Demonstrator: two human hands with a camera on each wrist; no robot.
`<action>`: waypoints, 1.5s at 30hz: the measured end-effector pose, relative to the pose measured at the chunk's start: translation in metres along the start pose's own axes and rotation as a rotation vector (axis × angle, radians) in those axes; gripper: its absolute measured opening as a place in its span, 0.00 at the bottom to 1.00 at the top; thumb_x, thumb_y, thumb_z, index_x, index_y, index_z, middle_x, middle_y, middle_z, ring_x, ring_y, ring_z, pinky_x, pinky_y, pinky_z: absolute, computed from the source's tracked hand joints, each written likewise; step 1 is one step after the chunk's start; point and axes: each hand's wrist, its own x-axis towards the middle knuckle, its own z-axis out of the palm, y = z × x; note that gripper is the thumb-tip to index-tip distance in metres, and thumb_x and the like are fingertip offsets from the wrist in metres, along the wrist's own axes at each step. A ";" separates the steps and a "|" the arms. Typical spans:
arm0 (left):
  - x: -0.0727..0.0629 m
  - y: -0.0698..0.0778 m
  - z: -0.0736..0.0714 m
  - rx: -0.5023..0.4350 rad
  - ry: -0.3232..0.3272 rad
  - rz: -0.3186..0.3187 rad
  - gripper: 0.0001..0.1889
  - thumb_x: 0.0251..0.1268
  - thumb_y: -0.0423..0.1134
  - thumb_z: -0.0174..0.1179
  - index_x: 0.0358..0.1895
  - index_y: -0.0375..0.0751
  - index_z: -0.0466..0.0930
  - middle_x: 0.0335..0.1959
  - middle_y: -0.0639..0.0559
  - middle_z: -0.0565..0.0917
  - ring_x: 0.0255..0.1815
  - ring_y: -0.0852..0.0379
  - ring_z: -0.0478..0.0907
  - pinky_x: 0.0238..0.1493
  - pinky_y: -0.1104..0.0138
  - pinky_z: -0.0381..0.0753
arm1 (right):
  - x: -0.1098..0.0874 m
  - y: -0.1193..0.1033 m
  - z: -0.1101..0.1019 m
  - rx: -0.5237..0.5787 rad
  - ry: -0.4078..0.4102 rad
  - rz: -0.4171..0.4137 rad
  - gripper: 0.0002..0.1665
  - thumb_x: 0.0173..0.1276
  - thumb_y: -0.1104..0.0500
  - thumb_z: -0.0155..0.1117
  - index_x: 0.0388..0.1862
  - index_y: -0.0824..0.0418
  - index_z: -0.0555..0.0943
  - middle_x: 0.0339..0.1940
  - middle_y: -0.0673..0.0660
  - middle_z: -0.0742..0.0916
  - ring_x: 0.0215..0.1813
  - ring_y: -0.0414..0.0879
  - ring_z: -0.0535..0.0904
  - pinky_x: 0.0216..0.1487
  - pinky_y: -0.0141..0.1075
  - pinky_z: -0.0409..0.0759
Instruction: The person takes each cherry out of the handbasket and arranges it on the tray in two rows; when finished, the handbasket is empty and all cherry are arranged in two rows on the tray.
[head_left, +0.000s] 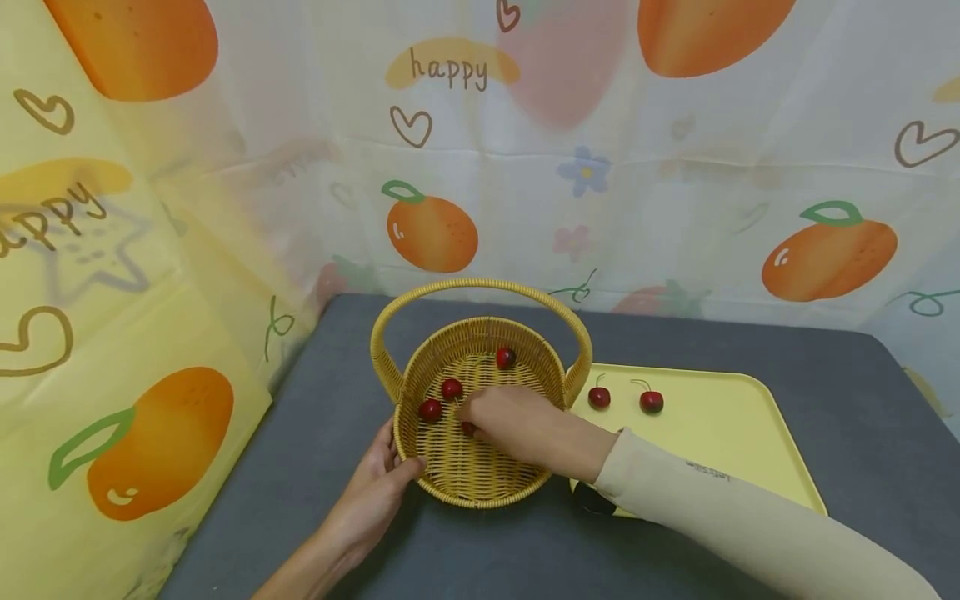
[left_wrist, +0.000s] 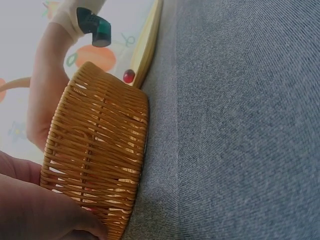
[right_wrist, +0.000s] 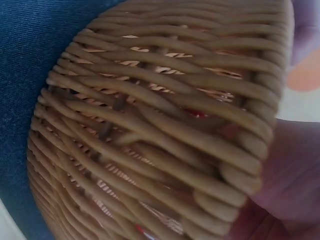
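Note:
A round woven basket (head_left: 480, 496) with a tall arched handle stands on the dark table. My left hand (head_left: 378, 487) grips its left rim, thumb over the top edge and fingers along the outer wall. Down inside the basket, my right hand (head_left: 517, 422) has its fingers curled on a red cherry (head_left: 468, 428), mostly covered by the fingers, low over the woven bottom. Around it lie more cherries: one (head_left: 452, 389) and another (head_left: 430, 410) to the left, a third (head_left: 506, 357) toward the back wall. In the right wrist view the basket's wall (right_wrist: 150, 115) hides the fingertips.
A pale yellow tray (head_left: 720, 425) lies right of the basket, partly under the right sleeve. Two stemmed cherries rest on it, one (head_left: 599, 397) near the basket and one (head_left: 652, 402) farther right. A fruit-printed curtain (head_left: 480, 167) hangs behind the table.

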 end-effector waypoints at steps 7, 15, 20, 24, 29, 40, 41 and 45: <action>0.002 -0.001 0.002 0.023 -0.008 0.001 0.46 0.75 0.25 0.51 0.87 0.41 0.33 0.86 0.42 0.48 0.84 0.45 0.50 0.80 0.52 0.53 | -0.005 0.002 0.004 -0.032 0.006 0.011 0.12 0.70 0.68 0.69 0.30 0.53 0.88 0.21 0.43 0.78 0.26 0.38 0.69 0.27 0.32 0.71; 0.004 -0.003 0.005 0.025 -0.006 -0.010 0.46 0.75 0.25 0.51 0.87 0.40 0.32 0.87 0.41 0.46 0.84 0.46 0.48 0.81 0.51 0.51 | -0.011 0.003 0.002 -0.045 0.008 0.027 0.10 0.70 0.67 0.70 0.33 0.51 0.89 0.25 0.42 0.82 0.28 0.37 0.72 0.29 0.32 0.74; 0.004 -0.004 0.006 0.013 -0.001 -0.010 0.47 0.75 0.25 0.52 0.87 0.40 0.31 0.87 0.41 0.44 0.85 0.45 0.46 0.81 0.50 0.49 | -0.022 -0.002 -0.017 -0.042 0.016 0.049 0.09 0.72 0.66 0.69 0.36 0.51 0.88 0.30 0.42 0.84 0.32 0.38 0.77 0.33 0.33 0.78; 0.004 -0.004 0.006 0.022 0.003 -0.021 0.48 0.75 0.26 0.52 0.87 0.41 0.30 0.87 0.42 0.44 0.85 0.45 0.46 0.80 0.52 0.51 | -0.043 -0.005 -0.035 -0.031 0.053 0.037 0.08 0.73 0.63 0.71 0.42 0.48 0.87 0.39 0.43 0.87 0.36 0.37 0.80 0.35 0.31 0.79; 0.003 -0.003 0.006 0.030 -0.003 -0.022 0.48 0.75 0.26 0.53 0.87 0.42 0.31 0.87 0.43 0.45 0.85 0.47 0.48 0.80 0.53 0.52 | -0.084 -0.009 -0.054 -0.049 0.117 0.046 0.13 0.74 0.60 0.72 0.55 0.47 0.88 0.53 0.43 0.89 0.39 0.37 0.86 0.34 0.30 0.82; 0.000 0.000 0.003 0.042 0.007 -0.039 0.49 0.76 0.28 0.55 0.87 0.44 0.31 0.87 0.45 0.45 0.85 0.48 0.48 0.62 0.80 0.69 | -0.180 0.008 -0.071 -0.143 0.350 0.066 0.28 0.62 0.61 0.80 0.61 0.45 0.86 0.58 0.42 0.89 0.37 0.37 0.89 0.29 0.34 0.83; 0.000 0.000 0.003 0.041 0.007 -0.038 0.49 0.76 0.28 0.55 0.87 0.44 0.30 0.87 0.45 0.45 0.85 0.48 0.48 0.61 0.80 0.69 | -0.186 0.013 -0.071 -0.147 0.374 0.074 0.29 0.60 0.61 0.81 0.61 0.45 0.87 0.57 0.43 0.89 0.35 0.38 0.89 0.29 0.34 0.83; 0.000 0.000 0.001 0.039 0.014 -0.037 0.49 0.75 0.27 0.54 0.87 0.44 0.30 0.87 0.45 0.45 0.85 0.49 0.47 0.61 0.81 0.69 | -0.205 0.036 -0.070 -0.174 0.406 0.141 0.33 0.54 0.62 0.84 0.61 0.47 0.87 0.57 0.44 0.90 0.41 0.40 0.90 0.28 0.32 0.82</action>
